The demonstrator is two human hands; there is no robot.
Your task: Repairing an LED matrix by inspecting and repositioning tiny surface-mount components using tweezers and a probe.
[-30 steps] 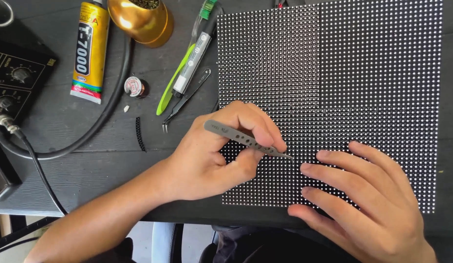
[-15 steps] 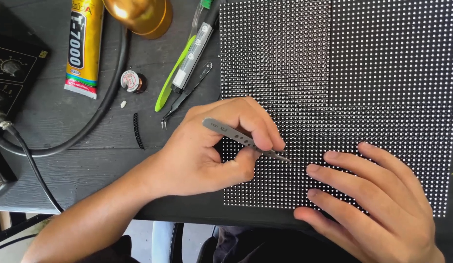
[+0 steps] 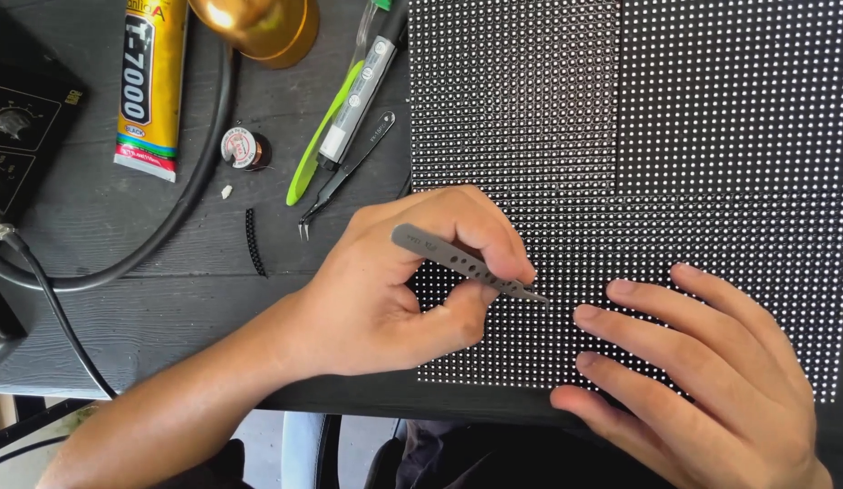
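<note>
A black LED matrix panel (image 3: 693, 136) covered in rows of small white dots lies flat on the dark table (image 3: 168, 308). My left hand (image 3: 385, 299) grips grey metal tweezers (image 3: 448, 255) like a pen. Their tip touches the panel's lower middle, just left of my right fingertips. My right hand (image 3: 702, 380) lies flat on the panel's lower right part, fingers spread and pointing left, holding nothing.
Left of the panel lie black tweezers (image 3: 344, 177), a green and white pen-shaped tool (image 3: 349, 100), a small copper wire spool (image 3: 240, 148), a yellow glue tube (image 3: 149, 86) and a short black strip (image 3: 254, 240). A gold round object (image 3: 258, 27) stands at the top. A thick black cable (image 3: 168, 217) curves toward a black knobbed device (image 3: 18, 127).
The view has shifted slightly. My left hand keeps the tweezers' tip at about the same spot on the panel, and my right hand stays flat beside it.
</note>
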